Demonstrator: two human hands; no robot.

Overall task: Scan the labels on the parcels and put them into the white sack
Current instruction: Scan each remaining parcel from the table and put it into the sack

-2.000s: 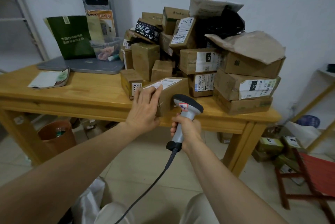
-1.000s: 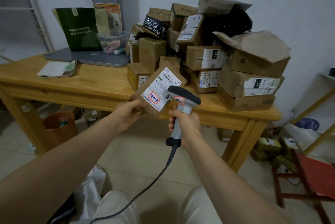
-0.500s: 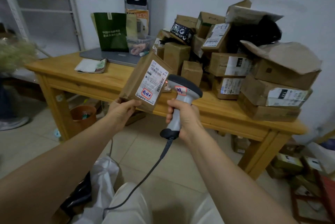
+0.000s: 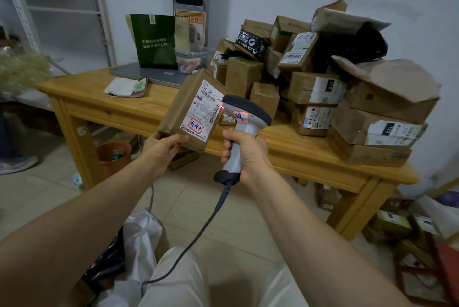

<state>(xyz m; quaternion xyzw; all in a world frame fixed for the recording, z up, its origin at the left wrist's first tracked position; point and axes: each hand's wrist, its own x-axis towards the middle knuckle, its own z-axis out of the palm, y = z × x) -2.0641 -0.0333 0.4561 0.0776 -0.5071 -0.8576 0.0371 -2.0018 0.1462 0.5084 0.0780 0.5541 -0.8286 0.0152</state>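
The parcel [image 4: 185,108] is a flat brown box that I hold up in the air just in front of the wooden table [image 4: 104,100], above its front edge. Its white label [image 4: 202,113] faces me. The box's long axis runs upward from my grip and leans to the right, so the lower end sits in my hand and the top end stands over the table top.

My left hand [image 4: 162,149] grips that lower edge. The thumb [image 4: 175,141] is pressed flat on the front face and the other fingers are curled behind it, out of sight. My right hand [image 4: 244,150] is wrapped tight round the grey handle of the scanner [image 4: 244,115], all fingers closed on it. The scanner's dark head points left at the label and nearly touches its right edge, where a small red spot glows. A black cable [image 4: 198,232] drops from the handle's base toward my lap.

Behind the parcel, the right half of the table carries a heap of cardboard parcels [image 4: 323,88], stacked against the wall. A green bag [image 4: 154,41] stands on a closed laptop [image 4: 149,74] at the table's back edge. The white sack [image 4: 141,237] lies on the floor in front of the table, beside my left knee.
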